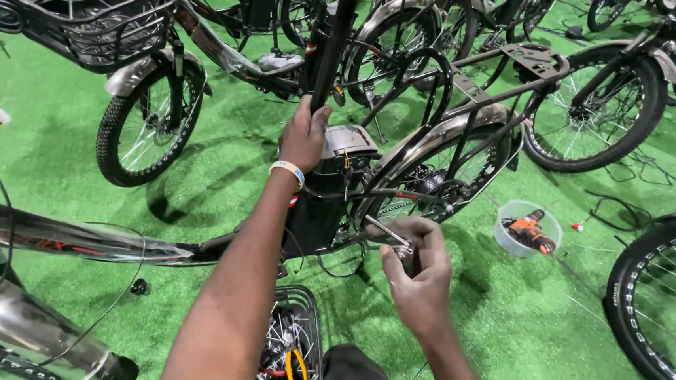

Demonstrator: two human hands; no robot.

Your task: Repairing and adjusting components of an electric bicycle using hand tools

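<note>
My left hand (304,136) grips the black seat post (332,47) of a bicycle lying in front of me, just above its grey-topped battery box (347,143). A pale band sits on that wrist. My right hand (419,271) is closed around a small metal tool (389,232) held against the frame beside the rear wheel (442,173). The rear rack (533,62) and chrome mudguard curve over that wheel.
Several other bicycles stand around on green artificial turf, one with a black wire basket (89,6) at upper left. A clear plastic bowl (526,227) holding an orange power tool sits right of the wheel. Another wheel (659,308) is at far right. Loose cables lie about.
</note>
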